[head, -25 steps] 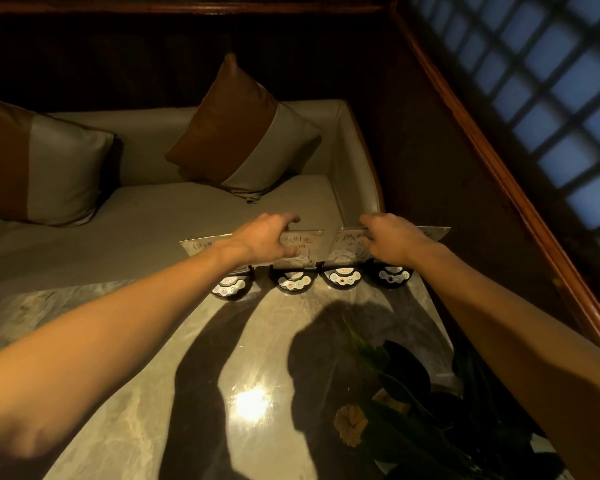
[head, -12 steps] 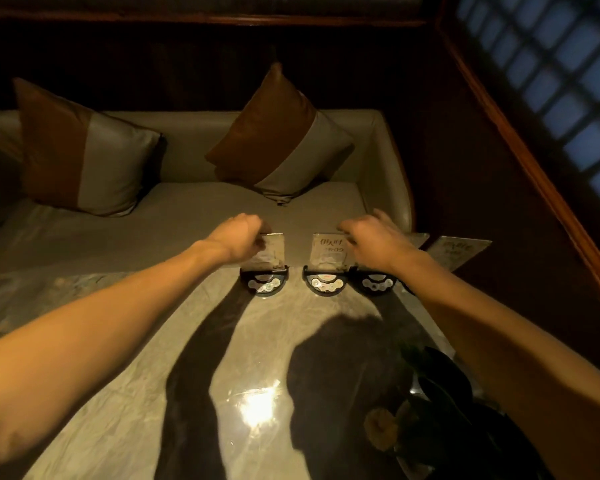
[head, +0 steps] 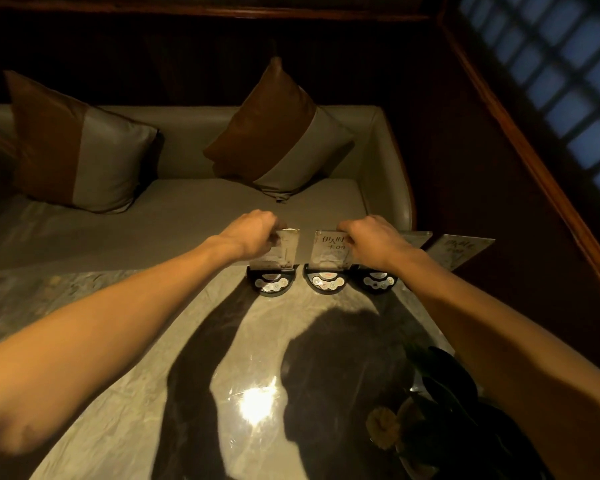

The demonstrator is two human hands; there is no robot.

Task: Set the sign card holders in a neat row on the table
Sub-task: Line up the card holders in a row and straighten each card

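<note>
Several sign card holders stand in a line along the far edge of the marble table [head: 194,358]. Each has a black half-round base with buttons and a clear card upright in it. My left hand [head: 253,233] grips the top of the leftmost holder's card [head: 284,249]. My right hand [head: 374,240] grips the top of the second holder's card [head: 329,251]. A third holder [head: 376,280] sits under my right wrist. A fourth card [head: 459,249] leans at the far right, its base hidden behind my arm.
A grey bench sofa [head: 187,209] with two brown-and-grey cushions [head: 278,133] runs behind the table. A dark leafy plant [head: 440,410] stands at the table's near right. A wooden rail [head: 534,161] and a latticed window [head: 561,64] are to the right.
The view has shifted so the holders sit further right. My left hand has brought the leftmost holder in closer to the second one, tightening the row.
</note>
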